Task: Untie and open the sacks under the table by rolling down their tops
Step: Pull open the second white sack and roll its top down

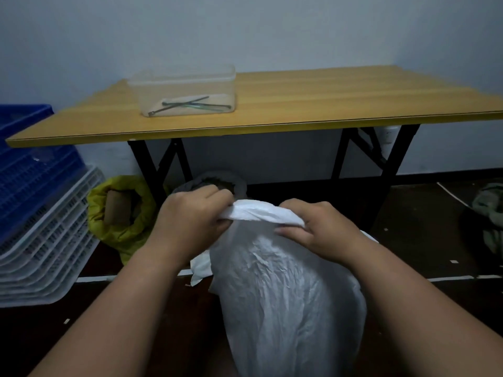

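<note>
A big white woven plastic sack (285, 295) stands on the dark floor in the lower middle of the frame, in front of the wooden folding surface (299, 104) with black legs. The left hand (190, 216) grips the left end of the bunched top of the sack, with its fingers curled around it. The right hand (318, 227) grips the right end of the same bunch, thumb under and fingers over. Both hands are closed tight on the sack top.

Behind the hands, under the surface, a grey sack (236, 183) sits with its top already rolled down. A yellow sack (119, 213) at the middle left of the frame is open too, with a brown thing inside. So this white one looks like one still to open.

The sack looks thin, crinkly and a bit slippery. It bulges out, so it is probably full and may be heavy. The top is soft and folds easily. The best place to hold it seems to be the rim, one hand on each side, so the edge can be turned outward and rolled down evenly.

A clear plastic box (187, 91) with thin dark sticks in it sits on the surface. Blue and white crates (40, 213) are stacked at the left edge.
</note>
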